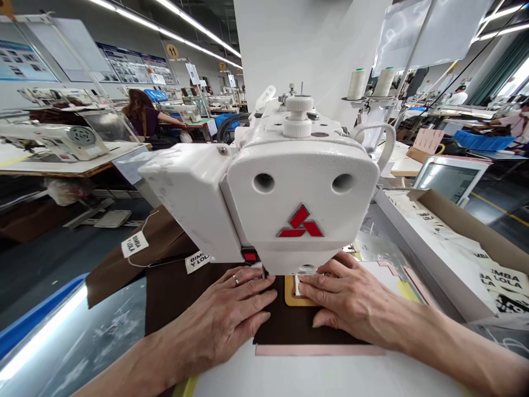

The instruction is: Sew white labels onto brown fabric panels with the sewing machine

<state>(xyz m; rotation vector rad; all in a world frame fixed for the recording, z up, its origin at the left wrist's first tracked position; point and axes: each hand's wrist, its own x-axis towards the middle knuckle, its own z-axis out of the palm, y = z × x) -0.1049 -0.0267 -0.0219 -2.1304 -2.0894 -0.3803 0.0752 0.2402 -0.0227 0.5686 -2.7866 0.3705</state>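
Left hand and right hand lie flat on brown fabric on desk, both flanking tan patch under machine head. Grip wide, pressing, clasping nothing. Judgement: even pressure both sides, fingers clear of stitch point.

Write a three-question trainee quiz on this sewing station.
1. True or false: the left hand and the right hand both lie flat on the dark brown fabric in front of the sewing machine head.
2. Which hand wears the ring? A) left hand B) right hand C) neither
3. Fill in: the logo on the sewing machine head is ___ in colour.
Key: 1 true; 2 A; 3 red.
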